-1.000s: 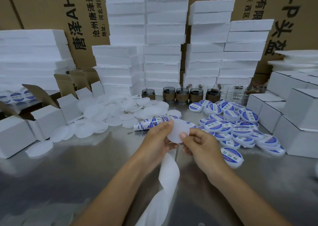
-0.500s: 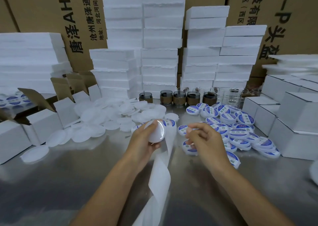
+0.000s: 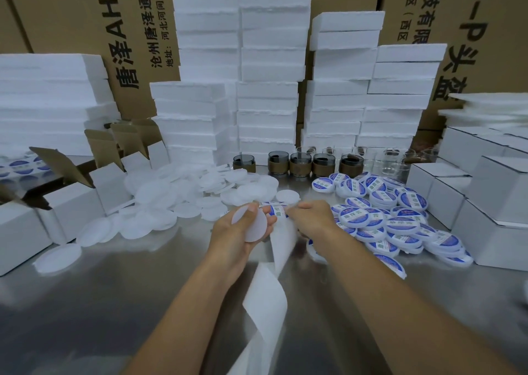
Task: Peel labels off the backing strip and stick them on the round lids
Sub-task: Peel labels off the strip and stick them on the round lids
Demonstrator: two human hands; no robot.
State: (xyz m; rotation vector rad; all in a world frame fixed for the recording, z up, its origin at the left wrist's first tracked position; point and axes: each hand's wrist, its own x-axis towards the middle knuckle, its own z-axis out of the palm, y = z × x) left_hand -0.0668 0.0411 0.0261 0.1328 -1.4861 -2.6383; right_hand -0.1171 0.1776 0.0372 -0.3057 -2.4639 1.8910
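Two forearms come in from the bottom edge, and between them a white backing strip (image 3: 265,303) curls up off the shiny metal table (image 3: 85,303) toward the hands. The left hand (image 3: 237,231) grips a blank frosted lid (image 3: 251,227) held up on edge, thumb hooked over its top rim and the fingers curled round behind it. The right hand (image 3: 311,220) is just beside it, fingers closed in a pinch on the top end of the strip, right where a blue-and-white label (image 3: 278,211) sits. Honestly can't tell if it has the label's edge or only the backing.

To the right of the hands is a heap of labelled lids (image 3: 400,226), overlapping, blue prints up. Off to the left is a loose spread of blank lids (image 3: 171,191), same frosted white. Open cartons (image 3: 71,197) stand at the far left with flaps up, and closed white boxes (image 3: 485,203) are stacked on the right.

Further back there's a row of dark cups with brown sleeves (image 3: 297,164), then some clear glasses (image 3: 394,163) beside them. Behind that are tall stacks of white foam slabs (image 3: 268,103), and brown cardboard boxes (image 3: 137,31) with printed lettering fill the back.
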